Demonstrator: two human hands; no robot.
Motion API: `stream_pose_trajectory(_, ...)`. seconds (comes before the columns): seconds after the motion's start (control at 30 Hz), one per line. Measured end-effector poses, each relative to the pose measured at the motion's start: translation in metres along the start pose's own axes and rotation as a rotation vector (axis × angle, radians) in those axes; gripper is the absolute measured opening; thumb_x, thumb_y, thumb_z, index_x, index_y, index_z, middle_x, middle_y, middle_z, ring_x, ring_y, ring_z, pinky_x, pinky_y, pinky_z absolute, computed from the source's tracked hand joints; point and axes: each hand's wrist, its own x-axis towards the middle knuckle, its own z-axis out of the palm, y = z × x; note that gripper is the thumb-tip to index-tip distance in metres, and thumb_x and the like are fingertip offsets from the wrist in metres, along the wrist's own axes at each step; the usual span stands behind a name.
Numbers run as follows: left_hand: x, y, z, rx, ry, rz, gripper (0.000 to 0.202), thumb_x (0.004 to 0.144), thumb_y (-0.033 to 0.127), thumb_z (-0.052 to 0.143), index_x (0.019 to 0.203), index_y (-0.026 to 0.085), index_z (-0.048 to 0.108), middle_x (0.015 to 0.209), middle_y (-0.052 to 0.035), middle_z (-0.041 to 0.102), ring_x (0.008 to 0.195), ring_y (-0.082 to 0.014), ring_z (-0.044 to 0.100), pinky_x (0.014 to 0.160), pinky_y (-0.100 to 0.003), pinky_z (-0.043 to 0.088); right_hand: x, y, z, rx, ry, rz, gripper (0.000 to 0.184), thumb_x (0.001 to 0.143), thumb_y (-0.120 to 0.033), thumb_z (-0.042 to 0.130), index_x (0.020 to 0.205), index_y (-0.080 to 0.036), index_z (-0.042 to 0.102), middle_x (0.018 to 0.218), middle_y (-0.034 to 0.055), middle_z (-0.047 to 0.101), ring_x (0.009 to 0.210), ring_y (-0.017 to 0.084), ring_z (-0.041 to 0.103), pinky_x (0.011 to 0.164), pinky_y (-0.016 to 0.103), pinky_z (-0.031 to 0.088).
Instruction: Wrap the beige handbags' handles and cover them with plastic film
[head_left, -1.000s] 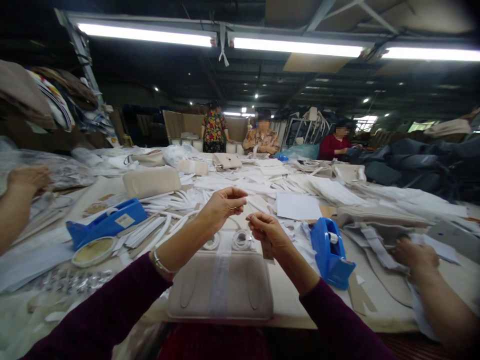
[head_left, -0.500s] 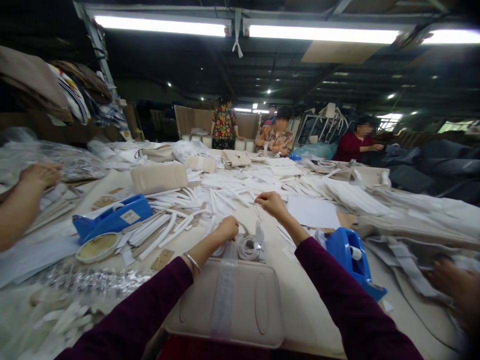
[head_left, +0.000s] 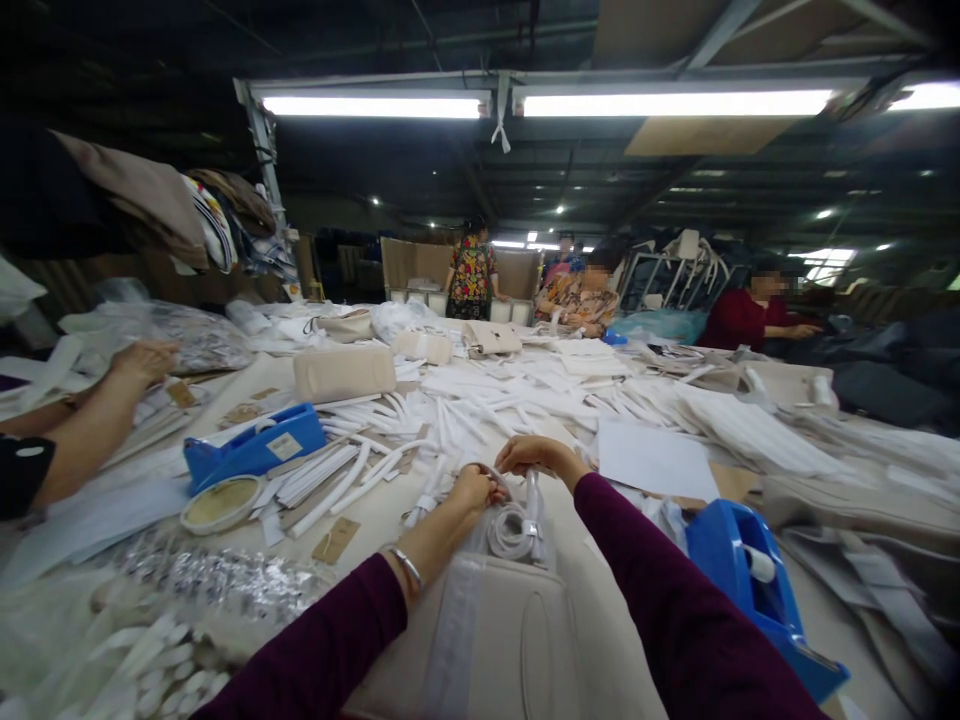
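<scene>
A beige handbag (head_left: 504, 625) lies in front of me, a clear plastic strip running down its face and a thin looped line to its right. My left hand (head_left: 478, 490) is closed around the base of the bag's curved handle, above the top edge. Right beside it, my right hand (head_left: 534, 455) bends over the handle with fingertips pinched together; whatever they hold is hidden. A coiled pale strap (head_left: 511, 530) sits just below both hands, near a plastic-wrapped part of the handle.
Blue tape dispensers stand left (head_left: 259, 447) and right (head_left: 757, 590). A tape roll (head_left: 221, 503), white strips (head_left: 360, 470) and a white sheet (head_left: 652, 460) cover the table. At far left is a co-worker's hand (head_left: 142, 362); more people are across the table.
My right hand, which held a thin cord loop away from the bag, has come down and left to meet my left hand at the handle. The view has tilted up and turned left.
</scene>
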Motion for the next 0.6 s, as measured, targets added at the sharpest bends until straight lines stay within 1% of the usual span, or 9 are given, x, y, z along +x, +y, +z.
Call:
stream_pose_trajectory(0.13,0.001,0.001,0.002,0.034,0.016,-0.036,0.024,0.093,0.031,0.058,0.108,0.013,0.059,0.094,-0.0039,0.063,0.073,-0.0122,0.062,0.062,-0.027,0.055,-0.002,0.002,-0.006,0.018,0.005,-0.014,0.014,0.062,-0.018,0.072,0.072,-0.010,0.069,0.048,-0.0039,0.053,0.044,0.005,0.038,0.042,0.018,0.028)
stream_pose_trajectory(0.3,0.001,0.004,0.002,0.127,0.019,-0.100,0.027,0.092,0.033,0.058,0.111,0.013,0.059,0.103,-0.0063,0.064,0.084,-0.0160,0.064,0.072,-0.033,0.057,-0.005,0.004,-0.007,0.029,0.014,-0.011,0.012,0.059,-0.017,0.073,0.069,-0.010,0.070,0.046,-0.0052,0.051,0.042,0.005,0.034,0.041,0.018,0.024)
stream_pose_trajectory(0.47,0.001,0.006,0.003,0.196,0.044,-0.128,0.029,0.092,0.034,0.058,0.114,0.014,0.058,0.108,-0.0073,0.063,0.089,-0.0177,0.064,0.076,-0.036,0.057,-0.013,-0.005,0.003,0.053,0.067,-0.008,0.010,0.057,-0.014,0.074,0.064,-0.011,0.068,0.045,-0.0042,0.051,0.043,0.006,0.037,0.041,0.018,0.027)
stream_pose_trajectory(0.6,-0.001,0.009,0.007,0.258,0.083,-0.127,0.028,0.093,0.034,0.057,0.112,0.014,0.059,0.104,-0.0064,0.064,0.084,-0.0162,0.064,0.073,-0.033,0.057,-0.021,-0.019,0.014,0.037,0.122,-0.059,0.009,0.055,-0.015,0.075,0.056,-0.012,0.066,0.043,-0.0022,0.051,0.042,0.007,0.040,0.039,0.018,0.029)
